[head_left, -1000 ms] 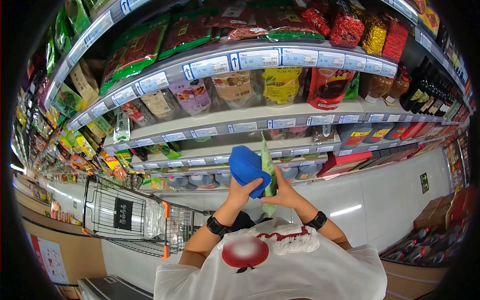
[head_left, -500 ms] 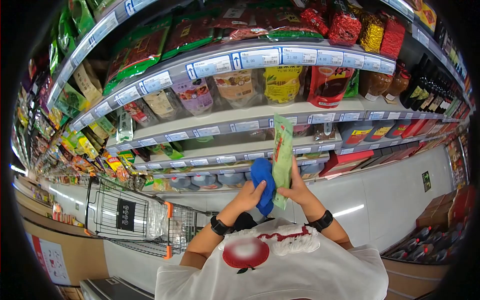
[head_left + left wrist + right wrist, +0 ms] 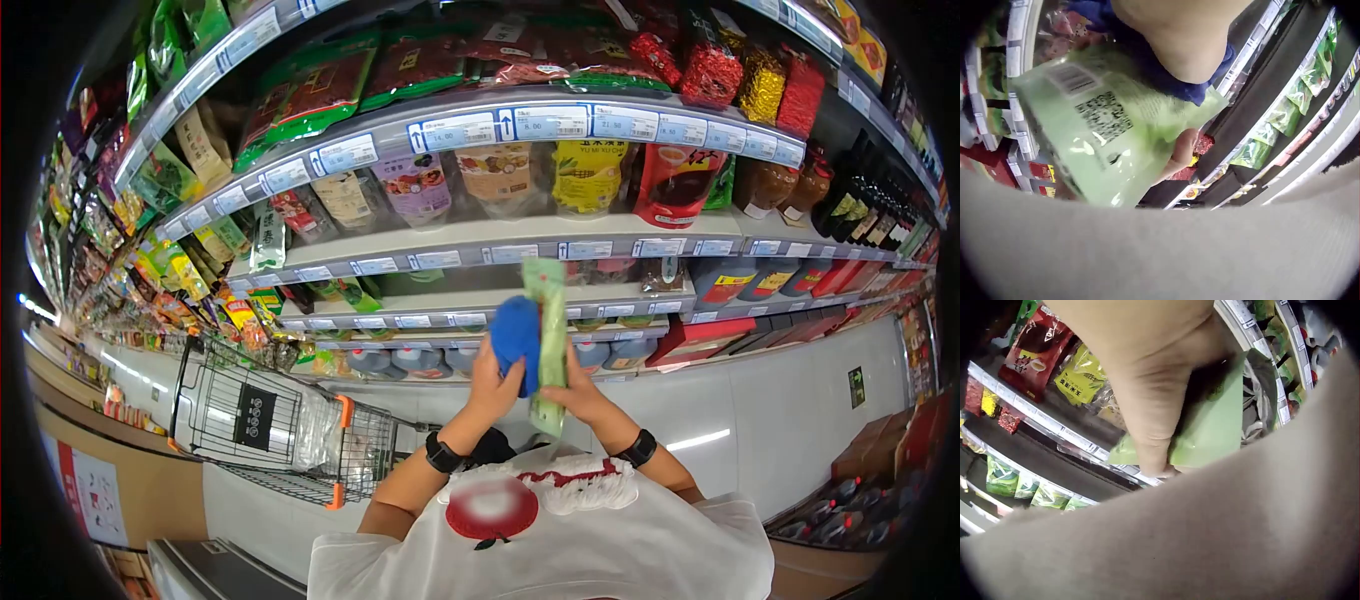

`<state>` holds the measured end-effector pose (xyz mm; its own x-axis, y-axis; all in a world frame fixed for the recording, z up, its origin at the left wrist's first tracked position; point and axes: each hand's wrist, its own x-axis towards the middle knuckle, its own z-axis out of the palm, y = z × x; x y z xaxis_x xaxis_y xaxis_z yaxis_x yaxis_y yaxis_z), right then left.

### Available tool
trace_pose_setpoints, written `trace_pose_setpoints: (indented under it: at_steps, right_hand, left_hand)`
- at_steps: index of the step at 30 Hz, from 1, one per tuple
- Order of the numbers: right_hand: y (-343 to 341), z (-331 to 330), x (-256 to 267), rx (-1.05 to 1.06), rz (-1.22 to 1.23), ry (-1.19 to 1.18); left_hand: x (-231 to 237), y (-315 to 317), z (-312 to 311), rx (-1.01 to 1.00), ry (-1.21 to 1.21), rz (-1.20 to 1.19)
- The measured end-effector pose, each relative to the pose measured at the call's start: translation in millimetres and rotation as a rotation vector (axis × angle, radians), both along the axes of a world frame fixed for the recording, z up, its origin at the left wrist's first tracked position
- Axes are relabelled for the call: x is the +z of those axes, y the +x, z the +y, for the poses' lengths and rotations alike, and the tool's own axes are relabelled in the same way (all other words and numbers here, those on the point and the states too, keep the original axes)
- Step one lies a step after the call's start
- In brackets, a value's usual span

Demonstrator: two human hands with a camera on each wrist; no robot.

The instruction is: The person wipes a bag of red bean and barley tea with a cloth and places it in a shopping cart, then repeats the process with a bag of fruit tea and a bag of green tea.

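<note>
two forearms (image 3: 405, 487) reach forward, hands close together. the left hand (image 3: 490, 388) grips a bunched blue cloth (image 3: 514, 335); the right hand (image 3: 583, 400) curls round the lower part of a green packet (image 3: 551, 345), nearly upright against the cloth. the packet is pale and shiny, with a barcode (image 3: 1074, 79) and square code (image 3: 1105, 115). beyond are stocked shelves (image 3: 450, 247).

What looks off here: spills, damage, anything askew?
No spill or damage visible. Only oddity: the left hand holds an unpackaged blue cloth beside the green packet, unlike the bagged goods on the shelf.
</note>
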<state>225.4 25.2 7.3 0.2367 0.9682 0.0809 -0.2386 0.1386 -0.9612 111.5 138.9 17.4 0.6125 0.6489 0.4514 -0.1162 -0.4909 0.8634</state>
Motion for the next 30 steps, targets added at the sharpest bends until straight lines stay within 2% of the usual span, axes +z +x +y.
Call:
trace_pose_setpoints:
  at_steps: [1, 2, 5, 6, 9, 10, 13, 14, 15, 17, 18, 19, 21, 24, 30]
  right_hand:
    - [2, 1, 0, -0.068, -0.03, 0.057]
    - [4, 2, 0, -0.134, -0.059, 0.115]
    - [10, 8, 11, -0.281, -0.155, 0.273]
    - [10, 7, 17, -0.314, -0.203, 0.279]
    - [8, 7, 29, -0.372, -0.442, 0.28]
    - [6, 6, 33, -0.347, -0.54, 0.266]
    - [1, 5, 42, -0.307, -0.878, 0.301]
    - [-2, 6, 47, -0.28, -0.948, 0.311]
    - [-3, 6, 51, -0.254, -1.018, 0.32]
    - [-3, 8, 49, -0.262, -0.992, 0.301]
    - [-2, 10, 48, -0.27, -0.948, 0.274]
    - [0, 12, 46, -0.278, -0.906, 0.248]
    - [7, 20, 34, -0.287, -0.74, 0.216]
    - [17, 19, 30, -0.291, -0.515, 0.166]
    - [40, 11, 13, -0.355, -0.251, 0.106]
  left_hand:
    - [-2, -2, -1, -0.046, 0.019, 0.029]
    - [-5, -3, -1, -0.034, 0.152, 0.085]
    - [0, -10, -9, -0.107, 0.111, 0.195]
    - [0, -10, -10, -0.141, 0.02, 0.146]
    - [-23, -14, -8, -0.167, -0.206, 0.192]
    - [-30, -16, -3, -0.244, -0.288, 0.251]
    - [-49, -10, -6, -0.336, -0.705, -0.075]
    - [-61, -12, -3, -0.476, -0.826, -0.098]
    - [-71, -13, -3, -0.445, -0.868, -0.12]
    - [-49, -12, -14, -0.382, -0.953, -0.162]
    - [-35, -12, -19, -0.278, -0.897, -0.131]
    - [-39, -17, -15, -0.282, -0.75, -0.023]
    - [-47, -25, -4, -0.287, -0.631, 0.138]
    - [-19, -25, -7, -0.264, -0.57, 0.316]
    - [1, -12, -9, -0.343, -0.175, 0.234]
